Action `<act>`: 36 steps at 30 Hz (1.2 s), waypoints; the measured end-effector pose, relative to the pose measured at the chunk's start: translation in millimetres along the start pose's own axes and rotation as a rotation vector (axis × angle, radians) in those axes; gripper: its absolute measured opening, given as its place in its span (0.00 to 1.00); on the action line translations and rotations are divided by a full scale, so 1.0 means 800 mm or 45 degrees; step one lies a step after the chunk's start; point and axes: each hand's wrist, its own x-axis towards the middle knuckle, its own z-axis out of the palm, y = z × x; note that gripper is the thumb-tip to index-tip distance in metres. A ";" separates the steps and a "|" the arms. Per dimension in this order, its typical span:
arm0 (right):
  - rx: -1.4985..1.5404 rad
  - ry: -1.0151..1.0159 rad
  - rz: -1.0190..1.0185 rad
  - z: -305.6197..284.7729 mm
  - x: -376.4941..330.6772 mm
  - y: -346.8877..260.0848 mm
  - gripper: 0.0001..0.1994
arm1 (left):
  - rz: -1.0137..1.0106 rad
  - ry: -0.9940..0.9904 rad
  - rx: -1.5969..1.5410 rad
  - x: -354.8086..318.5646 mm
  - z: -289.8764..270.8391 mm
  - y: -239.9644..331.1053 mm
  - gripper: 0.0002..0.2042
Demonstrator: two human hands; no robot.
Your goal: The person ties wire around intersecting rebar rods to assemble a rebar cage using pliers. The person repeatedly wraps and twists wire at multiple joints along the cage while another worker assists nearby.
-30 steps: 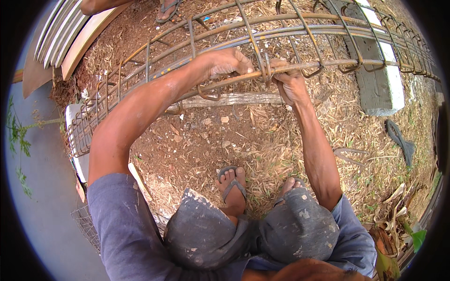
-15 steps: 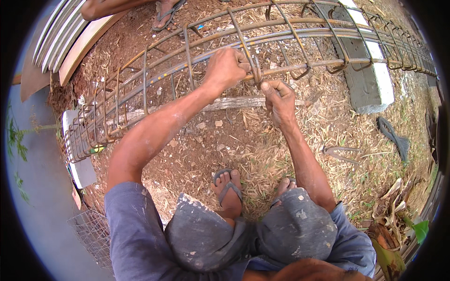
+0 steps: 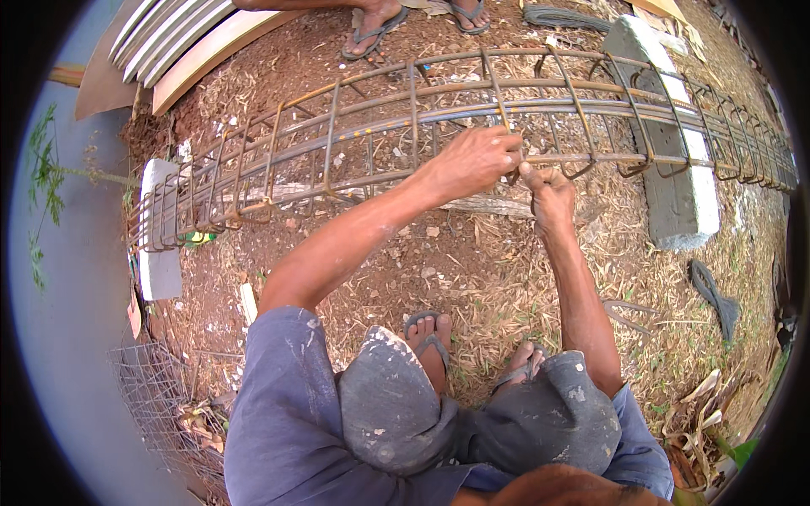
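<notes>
A long cage of rusty steel bars and stirrups [image 3: 414, 108] stretches across in front of me. My left hand [image 3: 478, 162] is closed at the near lower bar, its fingers curled round the foot of one stirrup. Just right of it, my right hand [image 3: 553, 199] pinches with thumb and forefinger close below the same joint. Whatever is between those fingers is too small or hidden to make out. The two hands nearly touch, and the left one covers most of the joint.
Concrete blocks, one at right [image 3: 682, 202] and one at left [image 3: 160, 274], lie under the cage. Pincers [image 3: 626, 317] and a dark wire bundle [image 3: 715, 302] lie on the straw-covered ground at right. Wire mesh [image 3: 148, 384] is lower left. Another person's sandalled foot [image 3: 375, 29] stands beyond the cage.
My view has shifted, so the cage appears lower and further right. My left hand has come closer over the joint, beside my right hand. More of the other person's feet shows.
</notes>
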 end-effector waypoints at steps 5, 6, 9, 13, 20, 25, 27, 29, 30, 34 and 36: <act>0.016 0.004 0.038 -0.005 0.002 -0.004 0.13 | -0.333 -0.100 -0.196 0.028 -0.016 0.007 0.06; 0.056 0.013 0.083 -0.002 -0.001 -0.004 0.13 | -0.394 -0.042 -0.293 0.021 -0.014 0.009 0.06; 0.088 -0.004 0.196 0.003 -0.016 -0.032 0.10 | -0.418 0.334 -0.469 0.000 0.019 0.011 0.07; 0.085 -0.035 0.233 -0.013 -0.034 -0.054 0.07 | -0.330 0.531 -0.334 -0.005 0.032 0.037 0.12; -0.755 -0.245 -0.122 -0.018 -0.113 -0.083 0.14 | -0.332 0.727 -0.310 -0.026 0.057 0.049 0.11; -0.973 -0.268 -0.527 0.006 -0.063 -0.114 0.08 | -0.405 0.847 -0.417 -0.004 0.069 0.048 0.06; -1.081 -0.322 -0.604 0.015 -0.050 -0.125 0.07 | -0.390 0.874 -0.367 -0.006 0.067 0.051 0.04; -1.242 -0.417 -0.764 0.026 -0.044 -0.127 0.07 | -0.433 0.954 -0.385 -0.010 0.072 0.053 0.03; -1.245 -0.396 -0.815 0.030 -0.043 -0.124 0.07 | -0.467 0.997 -0.374 -0.009 0.081 0.050 0.03; -1.217 -0.253 -0.826 0.038 -0.030 -0.134 0.08 | -0.617 1.017 -0.331 -0.017 0.077 0.053 0.03; -1.345 -0.119 -0.979 0.027 -0.006 -0.130 0.08 | -0.636 1.080 -0.324 -0.009 0.074 0.059 0.03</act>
